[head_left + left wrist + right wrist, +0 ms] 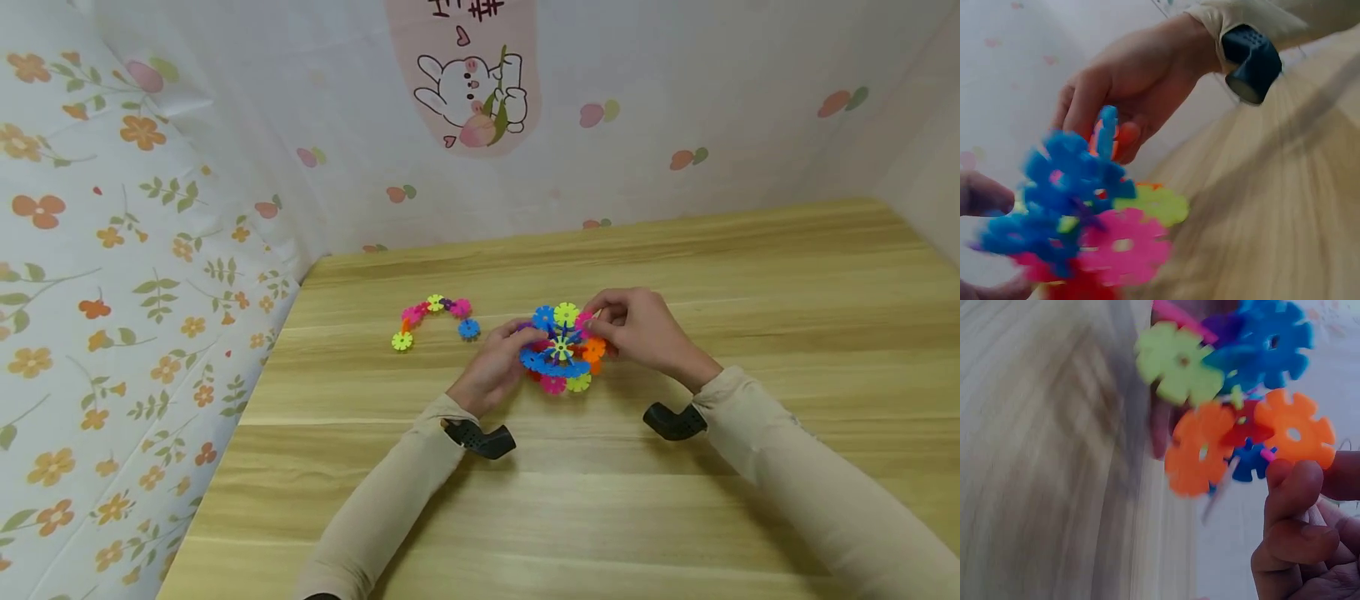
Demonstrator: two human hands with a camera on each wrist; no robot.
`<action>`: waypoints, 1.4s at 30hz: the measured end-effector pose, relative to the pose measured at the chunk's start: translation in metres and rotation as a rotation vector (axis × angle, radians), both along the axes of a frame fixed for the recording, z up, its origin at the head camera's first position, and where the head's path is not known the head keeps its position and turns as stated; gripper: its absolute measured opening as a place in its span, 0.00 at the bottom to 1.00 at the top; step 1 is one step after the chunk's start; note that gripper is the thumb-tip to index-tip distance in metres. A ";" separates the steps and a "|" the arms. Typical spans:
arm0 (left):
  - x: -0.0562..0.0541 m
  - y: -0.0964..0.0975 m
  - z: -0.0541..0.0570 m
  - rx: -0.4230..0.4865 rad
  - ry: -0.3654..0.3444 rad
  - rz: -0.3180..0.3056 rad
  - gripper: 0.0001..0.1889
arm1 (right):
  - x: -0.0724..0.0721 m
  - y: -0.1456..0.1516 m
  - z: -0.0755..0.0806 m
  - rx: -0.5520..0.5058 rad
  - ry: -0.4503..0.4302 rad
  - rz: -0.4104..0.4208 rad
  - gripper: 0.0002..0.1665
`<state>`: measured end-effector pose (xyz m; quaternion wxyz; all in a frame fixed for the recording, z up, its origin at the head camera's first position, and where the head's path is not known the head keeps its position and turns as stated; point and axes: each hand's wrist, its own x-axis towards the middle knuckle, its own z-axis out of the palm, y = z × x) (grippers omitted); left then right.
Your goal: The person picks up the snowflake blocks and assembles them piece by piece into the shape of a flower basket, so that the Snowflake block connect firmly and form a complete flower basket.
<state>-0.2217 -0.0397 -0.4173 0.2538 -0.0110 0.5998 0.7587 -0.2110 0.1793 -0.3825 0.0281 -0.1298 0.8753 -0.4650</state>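
A cluster of interlocking snowflake discs point(557, 362) in blue, pink, yellow, orange and red is held above the wooden table. My left hand point(491, 367) grips its left side, with the thumb over the top. On the far right edge, my right hand point(648, 329) pinches a pink disc point(585, 324) between thumb and fingertips. Two orange discs point(1200, 450) stand close to those fingertips in the right wrist view. In the left wrist view, blue discs point(1060, 175) and a pink disc point(1125, 247) face the camera, slightly blurred. Discs hide parts of the left fingers.
A curved chain of joined discs point(412, 315) lies on the table point(525, 517) to the left, with a blue disc point(468, 329) by its right end. Patterned cloth point(315, 100) hangs behind the table and along its left side.
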 end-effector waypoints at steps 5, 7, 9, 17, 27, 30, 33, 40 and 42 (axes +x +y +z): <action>0.001 -0.007 0.000 -0.014 0.057 -0.014 0.23 | -0.006 0.009 -0.003 -0.034 -0.052 -0.030 0.08; 0.000 -0.009 0.001 -0.021 0.100 -0.040 0.27 | -0.009 0.014 -0.006 -0.059 -0.077 -0.041 0.09; -0.001 -0.010 -0.001 -0.052 0.156 -0.072 0.30 | -0.013 0.018 -0.011 -0.084 -0.107 -0.056 0.10; -0.016 -0.004 -0.006 -0.184 0.277 -0.163 0.39 | -0.024 0.024 -0.028 -0.099 -0.149 -0.121 0.12; -0.021 -0.009 -0.008 -0.223 0.296 -0.145 0.36 | -0.030 0.027 -0.033 -0.022 -0.180 -0.106 0.14; -0.020 -0.026 -0.001 -0.239 0.350 -0.077 0.31 | -0.032 0.030 -0.025 0.078 -0.161 -0.081 0.18; -0.024 -0.055 0.012 -0.334 0.424 0.064 0.24 | -0.036 0.035 -0.011 0.188 -0.128 -0.065 0.22; -0.037 -0.145 0.027 -0.834 0.424 0.359 0.16 | -0.054 0.010 0.036 0.358 -0.010 0.063 0.18; -0.040 -0.163 0.025 -0.970 0.383 0.342 0.18 | -0.056 -0.010 0.045 0.378 0.018 0.113 0.17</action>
